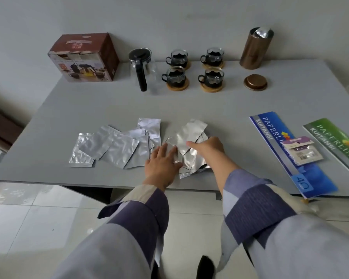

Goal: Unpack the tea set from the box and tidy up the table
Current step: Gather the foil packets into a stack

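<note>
Silver foil packets (117, 146) lie scattered over the near middle of the grey table (230, 109), some overlapping. I see the left hand (162, 164) laid flat on the right-hand heap (191, 137), fingers straight and spread, pressing rather than gripping. Right hand (207, 147) rests on the same heap just beside it; thumb points left, the other fingers are hidden behind the hand, so I cannot tell whether it grips a packet. Along the far edge, left to right: the tea set box (85, 57), upright; a glass teapot (142, 67) with black lid and handle; four glass cups (174, 77) on wooden coasters (211, 88), two by two; a copper-coloured canister (255, 49), open, with foil showing at its mouth; its lid (255, 82) flat on the table in front of it. At the right sit a blue receipt book (270, 133) and a green one (338, 141), with a small packaged item (301, 152) lying across the blue one.
</note>
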### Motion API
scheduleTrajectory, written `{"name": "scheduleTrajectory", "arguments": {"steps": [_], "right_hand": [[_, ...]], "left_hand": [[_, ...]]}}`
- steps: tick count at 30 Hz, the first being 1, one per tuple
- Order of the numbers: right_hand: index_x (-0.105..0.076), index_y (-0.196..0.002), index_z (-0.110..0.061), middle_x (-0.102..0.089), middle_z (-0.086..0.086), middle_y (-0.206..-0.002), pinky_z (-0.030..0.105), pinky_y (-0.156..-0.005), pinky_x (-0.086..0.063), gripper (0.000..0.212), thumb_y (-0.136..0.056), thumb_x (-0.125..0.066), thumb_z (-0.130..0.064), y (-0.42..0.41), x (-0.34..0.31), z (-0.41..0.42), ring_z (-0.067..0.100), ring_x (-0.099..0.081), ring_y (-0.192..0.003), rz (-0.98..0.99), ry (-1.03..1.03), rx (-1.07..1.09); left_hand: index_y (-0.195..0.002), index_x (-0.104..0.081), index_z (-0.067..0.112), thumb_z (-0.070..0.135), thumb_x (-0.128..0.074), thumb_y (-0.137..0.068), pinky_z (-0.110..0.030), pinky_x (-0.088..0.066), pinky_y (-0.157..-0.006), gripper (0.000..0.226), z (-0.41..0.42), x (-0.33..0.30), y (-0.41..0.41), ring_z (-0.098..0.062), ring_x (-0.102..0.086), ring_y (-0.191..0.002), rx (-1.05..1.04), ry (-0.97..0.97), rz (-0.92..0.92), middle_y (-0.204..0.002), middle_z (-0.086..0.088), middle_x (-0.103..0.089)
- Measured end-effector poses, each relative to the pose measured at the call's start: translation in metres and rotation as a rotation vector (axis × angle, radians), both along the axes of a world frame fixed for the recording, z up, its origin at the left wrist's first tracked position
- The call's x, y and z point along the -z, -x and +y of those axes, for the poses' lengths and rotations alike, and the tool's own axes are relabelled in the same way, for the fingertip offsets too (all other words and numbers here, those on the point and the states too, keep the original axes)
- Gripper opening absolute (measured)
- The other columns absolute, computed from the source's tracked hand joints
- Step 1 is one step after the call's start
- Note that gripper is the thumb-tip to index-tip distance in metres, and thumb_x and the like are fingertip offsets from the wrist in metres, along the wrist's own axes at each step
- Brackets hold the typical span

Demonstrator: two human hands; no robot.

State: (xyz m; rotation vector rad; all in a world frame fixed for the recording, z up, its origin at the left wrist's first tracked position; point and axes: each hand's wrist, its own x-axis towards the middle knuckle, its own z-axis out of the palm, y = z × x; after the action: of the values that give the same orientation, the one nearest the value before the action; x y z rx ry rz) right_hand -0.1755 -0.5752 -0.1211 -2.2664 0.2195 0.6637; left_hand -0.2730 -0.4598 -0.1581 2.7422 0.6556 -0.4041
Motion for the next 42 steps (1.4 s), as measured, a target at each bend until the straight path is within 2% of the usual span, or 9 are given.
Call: {"name": "scheduleTrajectory", "arguments": {"steps": [4, 11, 17, 23, 27, 30, 33, 39, 42], "right_hand": [[-0.057, -0.119, -0.006, -0.067, 0.011, -0.115, 0.04, -0.087, -0.055, 0.062, -0.066, -0.082, -0.029, 0.01, 0.003, 0.015, 0.031, -0.065, -0.102, 0.019, 0.043, 0.0], [-0.055, -0.1, -0.007, -0.055, 0.005, -0.079, 0.038, -0.062, -0.054, 0.042, -0.069, -0.083, -0.017, 0.017, -0.02, 0.008, 0.022, -0.052, -0.062, 0.092, -0.103, 0.194], [-0.055, -0.104, -0.012, -0.062, 0.007, -0.088, 0.027, -0.046, -0.044, 0.045, -0.068, -0.083, -0.013, 0.012, -0.066, 0.024, 0.02, -0.057, -0.062, 0.049, -0.244, 0.253], [-0.051, -0.106, -0.013, -0.065, 0.01, -0.098, 0.027, -0.047, -0.048, 0.052, -0.066, -0.085, -0.014, 0.028, -0.061, 0.085, 0.023, -0.062, -0.07, 0.094, -0.322, 0.197], [-0.058, -0.092, -0.012, -0.063, 0.004, -0.086, 0.026, -0.05, -0.046, 0.037, -0.067, -0.084, -0.016, 0.042, -0.023, 0.126, 0.02, -0.06, -0.066, 0.138, -0.341, 0.206], [-0.058, -0.123, -0.017, -0.058, 0.007, -0.117, 0.031, -0.076, -0.051, 0.065, -0.068, -0.079, -0.044, 0.043, 0.004, 0.147, 0.026, -0.058, -0.1, 0.011, -0.011, 0.028], [-0.053, -0.129, -0.029, -0.04, 0.011, -0.13, 0.04, -0.102, -0.04, 0.067, -0.069, -0.068, -0.055, 0.054, 0.013, 0.158, 0.034, -0.039, -0.12, -0.133, 0.311, -0.071], [-0.036, -0.131, -0.013, -0.042, 0.009, -0.134, 0.036, -0.098, -0.044, 0.078, -0.068, -0.08, -0.024, 0.063, 0.012, 0.179, 0.03, -0.051, -0.119, -0.156, -0.009, 0.031], [-0.025, -0.136, -0.007, -0.052, 0.005, -0.105, 0.034, -0.079, -0.051, 0.084, -0.072, -0.079, -0.015, 0.065, 0.003, 0.181, 0.026, -0.061, -0.093, 0.045, -0.142, 0.14]], "left_hand": [[-0.148, -0.013, 0.038, 0.051, -0.039, -0.094, -0.045, -0.019, -0.113, 0.061, 0.01, -0.003, 0.003, -0.021, -0.002, -0.146, 0.07, 0.01, -0.01, -0.159, 0.009, -0.002], [-0.143, -0.036, 0.029, 0.042, -0.036, -0.099, -0.043, -0.029, -0.108, 0.046, 0.062, -0.03, 0.003, -0.02, -0.03, -0.138, 0.049, 0.129, -0.226, -0.148, 0.005, -0.039], [-0.127, -0.054, 0.025, 0.026, -0.035, -0.1, -0.043, -0.04, -0.099, 0.034, 0.143, -0.057, 0.015, -0.026, -0.042, -0.123, -0.109, 0.08, -0.382, -0.13, -0.005, -0.053], [-0.144, -0.029, 0.02, 0.03, -0.04, -0.097, -0.049, -0.03, -0.106, 0.049, 0.205, -0.04, 0.045, -0.033, -0.023, -0.135, -0.432, 0.131, -0.11, -0.149, -0.01, -0.027], [-0.146, -0.024, 0.016, 0.044, -0.034, -0.097, -0.047, -0.031, -0.103, 0.057, 0.221, -0.028, 0.056, -0.034, -0.028, -0.132, -0.602, 0.151, -0.103, -0.148, -0.012, -0.03], [-0.146, -0.024, 0.013, 0.055, -0.033, -0.094, -0.045, -0.031, -0.102, 0.067, 0.223, -0.021, 0.061, -0.034, -0.028, -0.132, -0.568, 0.103, -0.104, -0.147, -0.012, -0.032], [-0.145, -0.027, 0.015, 0.066, -0.039, -0.087, -0.045, -0.034, -0.1, 0.078, 0.216, -0.015, 0.061, -0.032, -0.029, -0.131, -0.508, 0.102, -0.113, -0.146, -0.007, -0.032], [-0.142, -0.026, 0.018, 0.057, -0.059, -0.081, -0.045, -0.036, -0.1, 0.08, 0.181, -0.015, 0.047, -0.033, -0.028, -0.129, -0.421, 0.201, -0.113, -0.148, -0.005, -0.025], [-0.137, -0.032, 0.022, 0.046, -0.071, -0.074, -0.045, -0.04, -0.096, 0.077, 0.172, -0.015, 0.04, -0.035, -0.031, -0.124, -0.473, 0.302, -0.118, -0.142, -0.005, -0.027]]}}
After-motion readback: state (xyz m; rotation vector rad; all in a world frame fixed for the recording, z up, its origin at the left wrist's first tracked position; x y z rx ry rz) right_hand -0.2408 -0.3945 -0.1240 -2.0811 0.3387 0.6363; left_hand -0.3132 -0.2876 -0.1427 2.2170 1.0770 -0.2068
